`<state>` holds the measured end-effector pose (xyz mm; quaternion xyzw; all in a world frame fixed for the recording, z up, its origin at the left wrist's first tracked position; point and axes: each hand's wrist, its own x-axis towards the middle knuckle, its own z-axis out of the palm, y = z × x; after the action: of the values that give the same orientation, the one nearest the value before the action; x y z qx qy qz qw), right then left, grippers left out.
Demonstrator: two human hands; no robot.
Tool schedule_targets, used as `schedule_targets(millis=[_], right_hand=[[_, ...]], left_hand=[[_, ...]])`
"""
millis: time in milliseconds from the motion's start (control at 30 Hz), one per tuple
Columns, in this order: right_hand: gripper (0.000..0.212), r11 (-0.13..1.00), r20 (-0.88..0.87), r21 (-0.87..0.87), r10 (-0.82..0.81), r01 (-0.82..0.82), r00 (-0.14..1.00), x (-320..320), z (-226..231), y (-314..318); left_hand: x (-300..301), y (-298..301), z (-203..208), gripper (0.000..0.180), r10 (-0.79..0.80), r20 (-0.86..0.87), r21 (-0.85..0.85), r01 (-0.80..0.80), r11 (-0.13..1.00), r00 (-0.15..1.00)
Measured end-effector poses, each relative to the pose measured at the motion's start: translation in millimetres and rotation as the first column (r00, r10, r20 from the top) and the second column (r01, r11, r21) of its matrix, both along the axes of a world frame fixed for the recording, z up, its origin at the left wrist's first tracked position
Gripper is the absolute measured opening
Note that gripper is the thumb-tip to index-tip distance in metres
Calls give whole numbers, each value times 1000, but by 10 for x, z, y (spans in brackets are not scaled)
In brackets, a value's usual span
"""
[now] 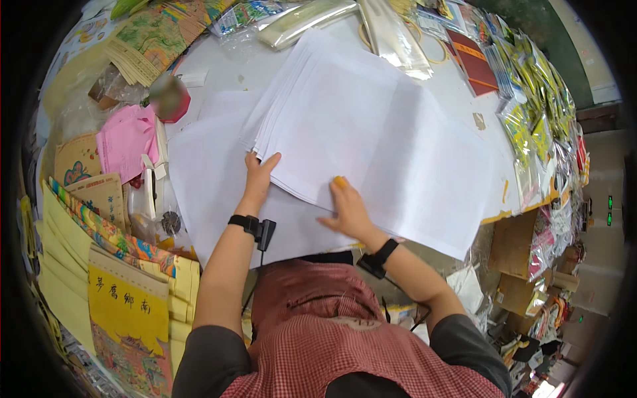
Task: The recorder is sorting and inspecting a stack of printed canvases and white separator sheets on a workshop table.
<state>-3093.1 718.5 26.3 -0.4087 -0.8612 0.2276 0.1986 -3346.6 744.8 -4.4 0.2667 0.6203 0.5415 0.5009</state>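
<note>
A fanned stack of large white sheets (345, 113) lies at a slant in front of me, its layered edges showing on the left. My left hand (261, 174) grips the stack's near left edge, thumb on top and the other fingers mostly hidden beneath. On the near edge of the stack rests my right hand (350, 211), fingers apart, with a yellow-orange finger cot (340, 182) on one fingertip. Another white sheet (206, 166) lies flat below the stack on the left. The top sheet has a soft bend to the right of my right hand.
Clear plastic sleeves (308, 23) lie at the far edge of the white table (464, 109). A dark red booklet (472, 63) and many glossy yellow-green packets (531, 99) sit at right. Pink cloth-like material (129, 136), a red container (171, 99) and printed yellow bags (129, 305) crowd the left.
</note>
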Motion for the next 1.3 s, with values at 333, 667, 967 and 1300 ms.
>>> schedule_targets(millis=[333, 667, 967, 1300], right_hand=[[67, 912, 89, 357, -247, 201, 965, -482, -355, 58], [28, 889, -259, 2, -442, 458, 859, 212, -256, 501], [36, 738, -732, -672, -647, -67, 212, 881, -382, -91], [35, 693, -722, -692, -663, -201, 199, 815, -350, -99]], left_hand=[[406, -3, 308, 79, 32, 729, 251, -311, 917, 684], [953, -289, 733, 66, -439, -212, 380, 488, 786, 873], [808, -267, 32, 49, 33, 508, 78, -84, 993, 861], [843, 367, 37, 17, -3, 271, 140, -37, 989, 963]])
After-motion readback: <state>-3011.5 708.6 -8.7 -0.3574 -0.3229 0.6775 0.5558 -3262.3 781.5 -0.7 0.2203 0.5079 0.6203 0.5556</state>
